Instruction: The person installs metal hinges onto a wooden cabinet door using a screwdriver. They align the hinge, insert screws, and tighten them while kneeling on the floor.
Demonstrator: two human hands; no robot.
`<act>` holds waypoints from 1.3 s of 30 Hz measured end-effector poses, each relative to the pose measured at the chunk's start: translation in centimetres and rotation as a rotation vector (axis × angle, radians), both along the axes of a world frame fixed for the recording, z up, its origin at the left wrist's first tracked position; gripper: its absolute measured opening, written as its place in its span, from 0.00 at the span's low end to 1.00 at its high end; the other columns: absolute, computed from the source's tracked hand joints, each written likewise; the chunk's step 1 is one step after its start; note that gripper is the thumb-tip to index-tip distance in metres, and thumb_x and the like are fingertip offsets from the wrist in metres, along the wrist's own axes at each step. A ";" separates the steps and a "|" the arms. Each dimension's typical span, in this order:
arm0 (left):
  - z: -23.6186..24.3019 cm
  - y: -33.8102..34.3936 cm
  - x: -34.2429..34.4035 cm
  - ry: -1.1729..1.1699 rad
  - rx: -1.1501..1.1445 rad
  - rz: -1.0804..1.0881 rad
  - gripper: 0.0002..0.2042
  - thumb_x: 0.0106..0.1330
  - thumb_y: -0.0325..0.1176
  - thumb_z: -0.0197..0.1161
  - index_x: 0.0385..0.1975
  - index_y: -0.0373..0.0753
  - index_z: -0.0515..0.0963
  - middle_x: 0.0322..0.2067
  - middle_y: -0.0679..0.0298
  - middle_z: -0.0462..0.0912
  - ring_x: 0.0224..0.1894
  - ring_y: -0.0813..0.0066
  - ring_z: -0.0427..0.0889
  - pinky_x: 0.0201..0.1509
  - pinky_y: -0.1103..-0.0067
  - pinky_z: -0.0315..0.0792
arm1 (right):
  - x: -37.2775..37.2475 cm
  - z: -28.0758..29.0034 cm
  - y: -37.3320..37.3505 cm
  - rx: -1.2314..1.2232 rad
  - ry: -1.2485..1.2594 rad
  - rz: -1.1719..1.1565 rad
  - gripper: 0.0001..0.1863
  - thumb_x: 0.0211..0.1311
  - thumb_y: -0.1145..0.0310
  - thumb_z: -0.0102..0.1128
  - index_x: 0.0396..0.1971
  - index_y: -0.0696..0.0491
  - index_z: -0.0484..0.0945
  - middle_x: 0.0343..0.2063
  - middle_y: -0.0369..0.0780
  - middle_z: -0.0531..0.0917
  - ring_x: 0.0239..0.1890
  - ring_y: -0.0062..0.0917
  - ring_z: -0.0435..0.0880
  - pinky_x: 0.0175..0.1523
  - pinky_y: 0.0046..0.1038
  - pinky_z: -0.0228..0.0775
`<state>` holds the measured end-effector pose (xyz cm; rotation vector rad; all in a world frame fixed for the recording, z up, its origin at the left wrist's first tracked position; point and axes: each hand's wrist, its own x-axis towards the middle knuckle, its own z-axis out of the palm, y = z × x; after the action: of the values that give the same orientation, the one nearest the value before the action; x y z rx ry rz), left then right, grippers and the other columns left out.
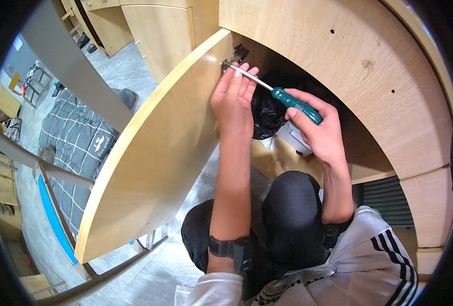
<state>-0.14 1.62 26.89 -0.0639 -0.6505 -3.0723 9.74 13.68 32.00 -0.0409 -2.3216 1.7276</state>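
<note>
A green-handled screwdriver is in my right hand, its metal shaft reaching up-left to a metal hinge near the top edge of the open wooden door. My left hand is beside that hinge, thumb and fingers closed round the front of the shaft; the exact tip is partly hidden. The door stands swung out to the left of the cabinet. Behind my hands, inside the cabinet, are a black plastic bag and a light grey box.
At the left are a metal bed frame, grey checked bedding, a blue strip and a chair. More wooden furniture stands at the back. My bent knees are below the cabinet opening, over a grey floor.
</note>
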 end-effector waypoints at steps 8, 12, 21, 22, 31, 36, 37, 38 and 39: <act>0.1 -0.1 -0.2 0.039 -0.037 -0.027 0.16 0.68 0.24 0.51 0.54 0.27 0.65 0.51 0.49 0.73 0.52 0.61 0.77 0.57 0.72 0.73 | -0.2 -0.8 0.1 0.620 0.369 -0.063 0.19 0.53 0.79 0.62 0.47 0.58 0.78 0.36 0.37 0.82 0.35 0.17 0.77 0.43 0.19 0.69; 0.1 -0.3 -0.4 0.039 -0.057 -0.016 0.17 0.68 0.23 0.51 0.56 0.26 0.63 0.52 0.49 0.73 0.53 0.61 0.77 0.57 0.73 0.73 | -0.3 -1.3 -0.2 0.049 0.154 -0.133 0.18 0.54 0.76 0.64 0.48 0.57 0.78 0.34 0.38 0.82 0.31 0.15 0.76 0.38 0.19 0.71; 0.1 -0.3 -0.7 0.029 -0.074 -0.001 0.18 0.69 0.24 0.51 0.57 0.27 0.63 0.52 0.51 0.73 0.54 0.61 0.76 0.57 0.73 0.72 | -0.6 -1.2 0.9 -0.400 -0.183 -0.083 0.14 0.62 0.67 0.60 0.45 0.58 0.78 0.23 0.38 0.82 0.11 0.07 0.60 0.16 0.11 0.50; 0.1 -0.3 -0.7 0.034 -0.070 0.000 0.18 0.69 0.25 0.51 0.57 0.27 0.63 0.52 0.51 0.73 0.54 0.61 0.76 0.57 0.73 0.72 | -0.5 -1.5 0.8 -0.222 -0.113 -0.132 0.13 0.59 0.70 0.63 0.43 0.57 0.79 0.27 0.37 0.82 0.18 0.07 0.69 0.22 0.11 0.59; 0.0 -0.4 -0.6 0.038 -0.122 0.013 0.18 0.68 0.25 0.52 0.56 0.28 0.64 0.52 0.51 0.74 0.53 0.62 0.77 0.57 0.74 0.72 | -0.5 -2.0 0.7 -0.209 -0.057 -0.218 0.13 0.63 0.64 0.60 0.37 0.60 0.80 0.20 0.33 0.78 0.24 0.11 0.72 0.32 0.13 0.62; 0.0 -0.6 -0.6 0.048 -0.057 -0.014 0.18 0.68 0.25 0.52 0.56 0.26 0.64 0.51 0.50 0.74 0.53 0.61 0.77 0.57 0.73 0.73 | -0.1 -2.1 0.7 -0.195 -0.061 -0.173 0.10 0.58 0.70 0.64 0.39 0.58 0.80 0.24 0.32 0.81 0.24 0.11 0.73 0.32 0.14 0.63; 0.1 -0.6 -0.6 0.051 -0.040 -0.023 0.18 0.68 0.25 0.52 0.56 0.26 0.64 0.51 0.49 0.74 0.53 0.60 0.77 0.57 0.72 0.73 | -0.2 -2.3 0.6 -0.239 -0.023 -0.199 0.10 0.57 0.73 0.65 0.39 0.58 0.80 0.26 0.32 0.81 0.24 0.12 0.73 0.32 0.15 0.63; 0.1 -0.6 -0.6 0.052 -0.039 -0.020 0.18 0.68 0.25 0.52 0.55 0.26 0.64 0.51 0.49 0.74 0.52 0.60 0.77 0.57 0.72 0.73 | -0.3 -2.4 0.3 -0.203 0.077 -0.217 0.15 0.52 0.78 0.68 0.41 0.57 0.80 0.29 0.31 0.81 0.25 0.10 0.74 0.31 0.13 0.62; 0.2 -0.6 -0.5 0.053 -0.036 -0.018 0.18 0.68 0.25 0.52 0.55 0.26 0.64 0.51 0.49 0.74 0.52 0.60 0.77 0.57 0.72 0.73 | -0.5 -2.7 -0.1 -0.225 0.130 -0.208 0.14 0.53 0.75 0.67 0.42 0.56 0.79 0.28 0.32 0.81 0.23 0.09 0.72 0.28 0.12 0.60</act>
<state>-0.68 1.01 27.06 -0.1524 -0.7069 -3.0645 9.22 13.58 29.31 -0.1969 -1.9480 1.8168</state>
